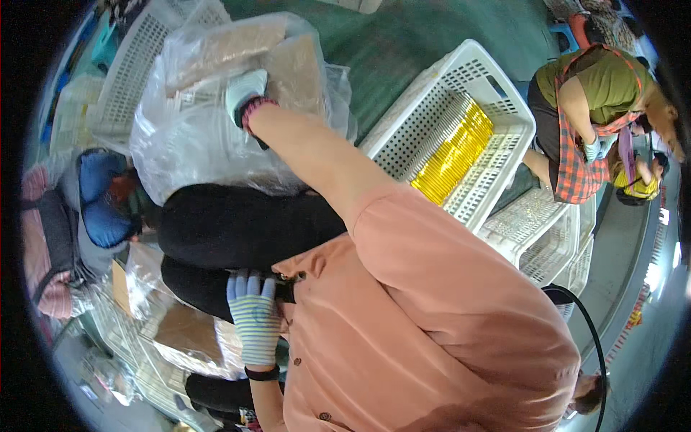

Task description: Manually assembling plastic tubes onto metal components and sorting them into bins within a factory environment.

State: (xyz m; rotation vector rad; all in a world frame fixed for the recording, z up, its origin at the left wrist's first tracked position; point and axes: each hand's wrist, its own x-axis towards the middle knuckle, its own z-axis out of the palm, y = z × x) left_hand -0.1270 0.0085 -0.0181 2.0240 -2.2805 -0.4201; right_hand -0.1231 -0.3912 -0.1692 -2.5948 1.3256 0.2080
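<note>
My right hand (245, 92), in a pale glove with a pink cuff, reaches out at full arm's length to a large clear plastic bag (194, 137) holding flat brown packs. The hand rests on the top of the bag and its fingertips are hidden in the folds. My left hand (253, 317), in a blue-and-white striped glove with a black wristband, lies flat on my thigh (230, 223) in black trousers, fingers slightly apart and holding nothing. My salmon shirt (432, 317) fills the lower right.
A white lattice basket (504, 93) with a stack of yellow strips (457, 153) stands to the right, with more white baskets (547, 237) beyond. Another person in an olive top and red plaid apron (590, 108) works at far right. Clear bags of brown packs (187, 335) lie lower left.
</note>
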